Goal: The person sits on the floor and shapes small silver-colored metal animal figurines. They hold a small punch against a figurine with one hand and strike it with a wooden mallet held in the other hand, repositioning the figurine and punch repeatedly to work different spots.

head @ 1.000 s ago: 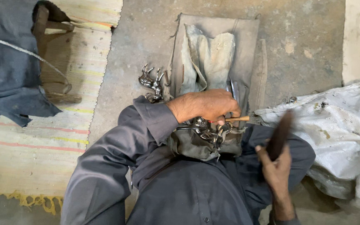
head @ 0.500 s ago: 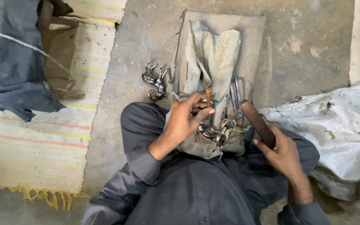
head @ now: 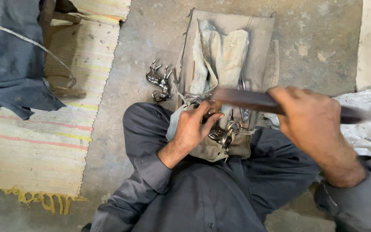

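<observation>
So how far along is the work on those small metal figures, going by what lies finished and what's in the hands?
Done, it seems: two shiny animal figures lie aside on the concrete floor. In hand: the left hand steadies a metal piece on the cloth-covered block, while the right hand grips a long dark tool across it. Left: that piece; whether more wait, I cannot tell.
</observation>
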A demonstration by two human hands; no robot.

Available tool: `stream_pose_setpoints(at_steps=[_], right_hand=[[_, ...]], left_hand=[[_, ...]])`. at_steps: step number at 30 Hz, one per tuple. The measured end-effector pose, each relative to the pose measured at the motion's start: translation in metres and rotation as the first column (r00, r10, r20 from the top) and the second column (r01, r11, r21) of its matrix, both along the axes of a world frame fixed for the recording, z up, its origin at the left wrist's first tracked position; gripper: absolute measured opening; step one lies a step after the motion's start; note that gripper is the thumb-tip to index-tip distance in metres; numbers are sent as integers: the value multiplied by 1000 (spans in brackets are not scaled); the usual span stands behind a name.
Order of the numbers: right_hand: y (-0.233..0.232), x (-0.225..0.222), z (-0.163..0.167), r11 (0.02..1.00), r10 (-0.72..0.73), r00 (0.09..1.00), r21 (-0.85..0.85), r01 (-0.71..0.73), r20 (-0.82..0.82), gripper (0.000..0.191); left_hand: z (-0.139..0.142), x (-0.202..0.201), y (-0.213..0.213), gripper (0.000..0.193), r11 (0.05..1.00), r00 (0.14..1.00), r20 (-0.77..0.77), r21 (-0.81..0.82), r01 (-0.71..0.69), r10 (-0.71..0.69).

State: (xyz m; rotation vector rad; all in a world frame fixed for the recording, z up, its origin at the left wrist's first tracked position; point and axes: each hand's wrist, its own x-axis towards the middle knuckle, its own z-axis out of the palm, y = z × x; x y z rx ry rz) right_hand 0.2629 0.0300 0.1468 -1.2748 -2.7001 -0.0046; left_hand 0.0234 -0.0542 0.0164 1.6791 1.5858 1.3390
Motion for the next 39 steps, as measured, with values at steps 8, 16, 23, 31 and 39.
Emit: stream_pose_setpoints(at_steps=[8, 16, 23, 31, 39], right_hand=[[14, -16, 28, 989, 129, 976, 43, -138, 177, 53], [12, -26, 30, 945, 257, 962, 234, -230, -94, 33], [17, -39, 36, 901, 240, 919, 279, -331, 314, 32], [11, -36, 50, 937, 206, 972, 264, -230, 114, 43], [16, -4, 26, 990, -3, 963, -136, 41, 269, 39]], left_hand=[[-14, 9, -10, 33, 991, 966, 224, 6, -135, 130], [-20, 13, -16, 28, 984, 978, 146, 76, -162, 150], [-19, 16, -13, 28, 987, 985, 119, 87, -137, 126], [-19, 16, -12, 29, 985, 983, 102, 65, -160, 153], [-12, -9, 6, 25, 986, 793, 590, -145, -79, 150]])
